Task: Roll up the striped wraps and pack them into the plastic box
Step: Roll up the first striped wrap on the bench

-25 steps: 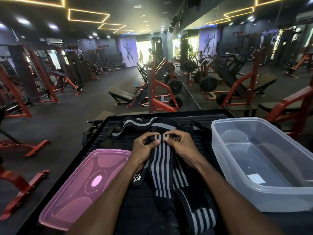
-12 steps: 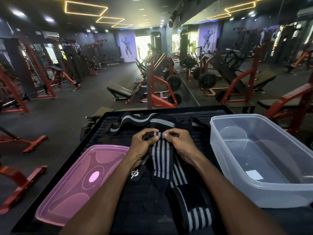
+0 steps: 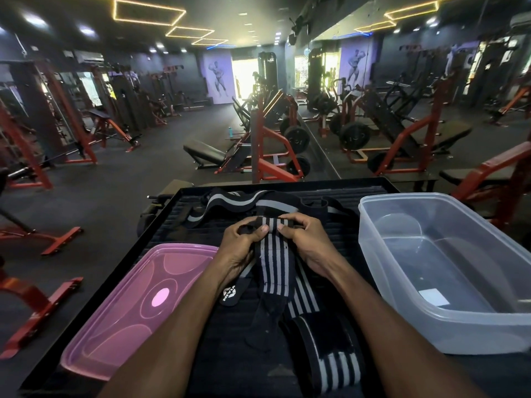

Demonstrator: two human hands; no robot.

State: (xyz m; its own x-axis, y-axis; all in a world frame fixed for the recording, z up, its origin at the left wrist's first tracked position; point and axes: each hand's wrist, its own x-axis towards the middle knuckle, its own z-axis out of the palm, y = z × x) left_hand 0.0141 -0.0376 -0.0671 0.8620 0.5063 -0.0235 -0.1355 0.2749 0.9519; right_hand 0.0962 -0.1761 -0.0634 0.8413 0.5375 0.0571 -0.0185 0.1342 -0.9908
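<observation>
Your left hand [image 3: 241, 248] and right hand [image 3: 310, 245] both pinching the far rolled end of the black grey-striped elastic wrap [image 3: 275, 262], mid-table, clear plastic box [image 3: 448, 271] just right, pink plastic lid [image 3: 138, 308] left

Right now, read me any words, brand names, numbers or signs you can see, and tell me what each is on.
No text can be read.
Black tab on the striped wrap: a white logo, too small to read.
White sticker in the plastic box: looks blank.
Wall posters: figures only, no words legible.
</observation>
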